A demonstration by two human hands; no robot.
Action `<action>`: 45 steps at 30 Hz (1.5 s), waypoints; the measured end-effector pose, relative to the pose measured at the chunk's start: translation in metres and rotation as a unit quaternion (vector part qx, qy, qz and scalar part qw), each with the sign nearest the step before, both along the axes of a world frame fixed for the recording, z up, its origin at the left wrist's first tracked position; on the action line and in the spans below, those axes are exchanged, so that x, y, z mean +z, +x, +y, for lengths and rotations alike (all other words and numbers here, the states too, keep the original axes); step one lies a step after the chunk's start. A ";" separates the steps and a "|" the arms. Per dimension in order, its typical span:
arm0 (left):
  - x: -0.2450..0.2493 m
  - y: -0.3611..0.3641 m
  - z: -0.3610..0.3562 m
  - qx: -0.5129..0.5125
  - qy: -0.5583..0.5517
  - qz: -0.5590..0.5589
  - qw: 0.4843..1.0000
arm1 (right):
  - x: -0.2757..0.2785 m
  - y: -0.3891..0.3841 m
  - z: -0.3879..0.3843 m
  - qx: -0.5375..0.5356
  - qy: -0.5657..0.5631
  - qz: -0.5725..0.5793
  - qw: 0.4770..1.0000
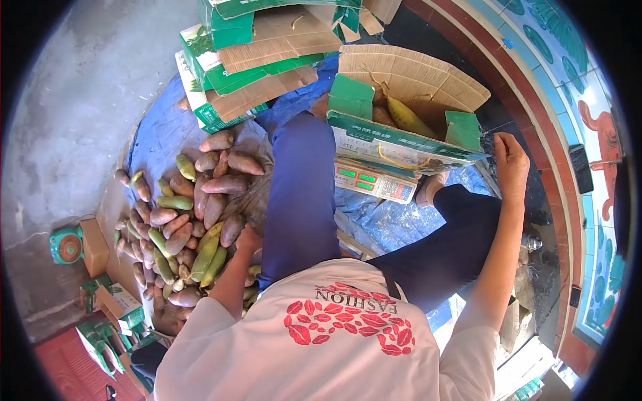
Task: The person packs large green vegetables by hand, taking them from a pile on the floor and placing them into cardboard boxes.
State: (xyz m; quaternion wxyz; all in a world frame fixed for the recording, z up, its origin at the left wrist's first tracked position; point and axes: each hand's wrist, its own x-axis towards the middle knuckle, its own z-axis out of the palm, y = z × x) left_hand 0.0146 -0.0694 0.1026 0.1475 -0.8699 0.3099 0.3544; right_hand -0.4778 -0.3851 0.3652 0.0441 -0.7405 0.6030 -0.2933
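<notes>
My left hand reaches down into a heap of root vegetables, beside a thick purple-brown root; its fingertips are hidden against the pile. Long green roots lie just below that hand. On the other side, my right hand hangs with loosely bent fingers by the right end of a green and white carton, and nothing shows in it. The carton's brown flap stands up, and a yellow-green root lies inside with brownish ones. Beneath the carton is a digital scale with lit green displays.
Several green cartons with raised flaps are stacked past my left knee. A blue tarp covers the floor. At far left stand a round teal device and more cartons. A tiled, painted wall curves along the right.
</notes>
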 end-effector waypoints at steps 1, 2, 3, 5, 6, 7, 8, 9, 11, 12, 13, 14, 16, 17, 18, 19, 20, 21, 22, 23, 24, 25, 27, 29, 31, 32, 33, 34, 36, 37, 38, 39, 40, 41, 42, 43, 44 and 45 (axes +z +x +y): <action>0.020 -0.007 -0.008 0.006 0.000 -0.005 1.000 | 0.000 0.000 0.001 -0.002 0.003 -0.004 1.000; 0.031 -0.009 -0.012 0.013 -0.001 -0.011 1.000 | 0.001 0.000 0.003 0.000 0.002 -0.003 1.000; 0.040 -0.009 -0.014 0.012 -0.022 -0.020 1.000 | 0.001 0.000 0.003 0.002 0.000 -0.002 1.000; 0.051 -0.004 -0.016 0.008 -0.066 -0.039 0.997 | 0.003 0.001 0.003 0.007 -0.004 -0.004 1.000; 0.044 0.008 -0.011 0.041 -0.123 -0.028 0.991 | 0.004 0.002 0.004 0.010 -0.005 -0.005 1.000; 0.029 0.026 -0.004 0.072 -0.179 -0.017 0.981 | 0.004 0.004 0.004 0.012 -0.005 -0.007 1.000; 0.022 0.038 -0.003 0.102 -0.234 -0.005 0.967 | 0.004 0.005 0.004 0.021 -0.010 -0.004 1.000; 0.035 0.042 -0.013 0.120 -0.297 0.016 0.947 | 0.004 0.006 0.004 0.029 -0.016 -0.001 0.999; 0.089 0.044 -0.041 0.154 -0.417 0.062 0.894 | 0.007 0.011 0.005 0.041 -0.018 -0.003 0.999; 0.110 0.044 -0.056 0.162 -0.482 0.070 0.858 | 0.007 0.013 0.006 0.040 -0.004 0.000 0.999; 0.133 0.042 -0.072 0.169 -0.545 0.078 0.818 | 0.007 0.015 0.005 0.039 0.009 0.003 0.999; 0.163 0.034 -0.089 0.170 -0.565 0.074 0.804 | 0.008 0.016 0.004 0.038 0.021 0.005 0.999; 0.222 0.010 -0.121 0.170 -0.603 0.067 0.777 | 0.008 0.018 0.005 0.043 0.024 0.021 0.999; 0.241 0.002 -0.134 0.141 -0.606 0.082 0.778 | 0.008 0.018 0.005 0.047 0.025 0.026 0.998; 0.256 -0.005 -0.147 0.112 -0.610 0.097 0.779 | 0.008 0.019 0.005 0.051 0.026 0.032 0.998; 0.269 -0.013 -0.160 0.082 -0.613 0.112 0.778 | 0.008 0.019 0.005 0.051 0.029 0.035 0.998; 0.279 -0.025 -0.173 0.046 -0.620 0.124 0.773 | 0.009 0.020 0.006 0.050 0.033 0.039 0.997; 0.287 -0.040 -0.186 0.011 -0.626 0.137 0.768 | 0.010 0.020 0.007 0.050 0.038 0.043 0.997; 0.293 -0.056 -0.198 -0.024 -0.631 0.149 0.761 | 0.009 0.020 0.007 0.051 0.037 0.041 0.997; 0.299 -0.073 -0.209 -0.062 -0.627 0.162 0.760 | 0.008 0.019 0.007 0.053 0.036 0.040 0.997; 0.302 -0.089 -0.221 -0.099 -0.622 0.175 0.757 | 0.008 0.019 0.007 0.055 0.035 0.039 0.997; 0.298 -0.101 -0.235 -0.131 -0.617 0.209 0.748 | 0.007 0.018 0.007 0.058 0.029 0.039 0.997; 0.289 -0.126 -0.261 -0.189 -0.586 0.236 0.752 | 0.006 0.017 0.009 0.068 0.018 0.039 0.997; 0.281 -0.150 -0.283 -0.217 -0.547 0.249 0.769 | 0.007 0.016 0.011 0.071 0.024 0.030 0.997; 0.269 -0.167 -0.297 -0.218 -0.514 0.288 0.778 | 0.007 0.017 0.013 0.076 0.022 0.023 0.997; 0.260 -0.169 -0.300 -0.214 -0.537 0.276 0.768 | 0.007 0.016 0.014 0.078 0.016 0.021 0.997; 0.255 -0.172 -0.302 -0.211 -0.558 0.264 0.758 | 0.006 0.015 0.014 0.078 0.010 0.018 0.997; 0.250 -0.173 -0.303 -0.208 -0.578 0.252 0.748 | 0.006 0.014 0.014 0.078 0.009 0.022 0.997; 0.248 -0.167 -0.295 -0.233 -0.618 0.201 0.723 | 0.004 0.014 0.013 0.081 0.006 0.029 0.996; 0.250 -0.160 -0.288 -0.232 -0.625 0.191 0.720 | 0.004 0.014 0.013 0.083 0.008 0.025 0.996; 0.252 -0.153 -0.281 -0.230 -0.632 0.180 0.718 | 0.004 0.014 0.012 0.087 0.009 0.020 0.996; 0.254 -0.146 -0.273 -0.214 -0.650 0.170 0.709 | 0.005 0.015 0.012 0.091 0.009 0.016 0.996; 0.255 -0.139 -0.264 -0.199 -0.666 0.160 0.701 | 0.004 0.016 0.011 0.095 0.004 0.019 0.995; 0.256 -0.131 -0.255 -0.183 -0.683 0.150 0.691 | 0.002 0.016 0.010 0.098 -0.001 0.022 0.995; 0.256 -0.123 -0.246 -0.169 -0.697 0.125 0.686 | 0.001 0.017 0.010 0.102 -0.006 0.026 0.994; 0.253 -0.115 -0.238 -0.154 -0.710 0.100 0.680 | 0.001 0.019 0.010 0.102 -0.003 0.026 0.994; 0.251 -0.106 -0.230 -0.140 -0.723 0.075 0.672 | 0.002 0.021 0.010 0.102 -0.001 0.027 0.994; 0.246 -0.096 -0.223 -0.126 -0.727 0.064 0.672 | 0.003 0.023 0.011 0.102 0.002 0.028 0.994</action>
